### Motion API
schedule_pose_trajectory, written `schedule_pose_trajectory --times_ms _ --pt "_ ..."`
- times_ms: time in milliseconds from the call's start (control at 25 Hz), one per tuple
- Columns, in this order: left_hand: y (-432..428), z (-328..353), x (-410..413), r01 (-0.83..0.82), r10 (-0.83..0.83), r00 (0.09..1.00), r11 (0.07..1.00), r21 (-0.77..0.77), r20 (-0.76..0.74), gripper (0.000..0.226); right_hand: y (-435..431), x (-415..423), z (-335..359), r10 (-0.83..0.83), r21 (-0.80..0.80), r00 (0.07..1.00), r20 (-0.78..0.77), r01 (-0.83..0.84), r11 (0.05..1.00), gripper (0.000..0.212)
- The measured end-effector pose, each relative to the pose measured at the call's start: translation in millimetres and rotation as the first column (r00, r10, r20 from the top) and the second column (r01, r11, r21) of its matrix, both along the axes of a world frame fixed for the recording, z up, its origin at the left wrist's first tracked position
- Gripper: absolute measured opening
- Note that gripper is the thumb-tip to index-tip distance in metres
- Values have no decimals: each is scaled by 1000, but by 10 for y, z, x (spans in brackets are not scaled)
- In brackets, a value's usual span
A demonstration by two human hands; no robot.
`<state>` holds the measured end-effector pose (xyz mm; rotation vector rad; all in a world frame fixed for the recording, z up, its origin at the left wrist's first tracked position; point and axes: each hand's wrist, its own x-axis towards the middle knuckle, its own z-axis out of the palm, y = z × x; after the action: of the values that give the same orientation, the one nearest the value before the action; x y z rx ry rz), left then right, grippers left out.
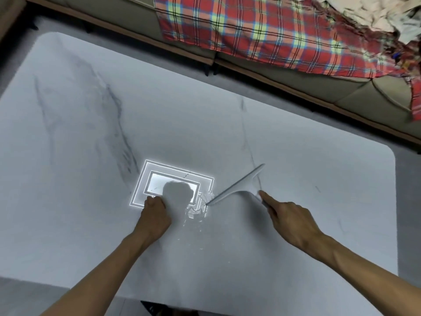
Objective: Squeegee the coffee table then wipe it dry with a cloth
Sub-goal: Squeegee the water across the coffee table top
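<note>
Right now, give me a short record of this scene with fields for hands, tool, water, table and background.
left hand: curled like a fist, resting on the coffee table, nothing visible in it
right hand: grips the squeegee handle, forefinger straight along it
squeegee blade: on the tabletop, one end at the water
water: small puddle and drops between the hands
cloth: none in view
background: sofa with a plaid blanket

coffee table (296, 179): white, grey marble veins | squeegee (237, 185): pale grey | blanket (262, 30): red-yellow-blue plaid | sofa (355, 92): beige
</note>
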<state>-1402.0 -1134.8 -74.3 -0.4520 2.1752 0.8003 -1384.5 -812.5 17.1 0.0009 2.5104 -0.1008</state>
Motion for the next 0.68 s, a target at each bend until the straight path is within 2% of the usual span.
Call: schedule_pose_trajectory --times_ms 80,160,240,320,440,560,680 --pt "-108 38 219 -35 36 999 999 24 -15 5 -75 -17 160 31 24 1000 -8 -30 999 46" --pt "-196 99 323 -116 117 991 993 22 -58 6 -283 -123 240 103 -40 994 -37 -105 994 46" --pt "-320 206 396 -257 257 960 966 18 -112 12 -687 -200 208 258 -149 966 -25 -259 954 45" --pt "-479 261 444 -369 362 914 929 -3 -180 12 -1166 -178 27 450 -227 893 -19 -442 868 43" --pt "-732 273 540 -455 440 872 890 -20 -215 10 -1793 -51 -275 674 -248 733 -91 -672 698 42" --pt "-910 266 690 -465 453 874 885 -28 -178 12 -2171 36 -419 746 -261 656 -116 -745 614 44" --pt "-951 166 803 -408 400 906 912 -34 -138 15 -2227 27 -547 724 -238 669 -170 -740 628 42"
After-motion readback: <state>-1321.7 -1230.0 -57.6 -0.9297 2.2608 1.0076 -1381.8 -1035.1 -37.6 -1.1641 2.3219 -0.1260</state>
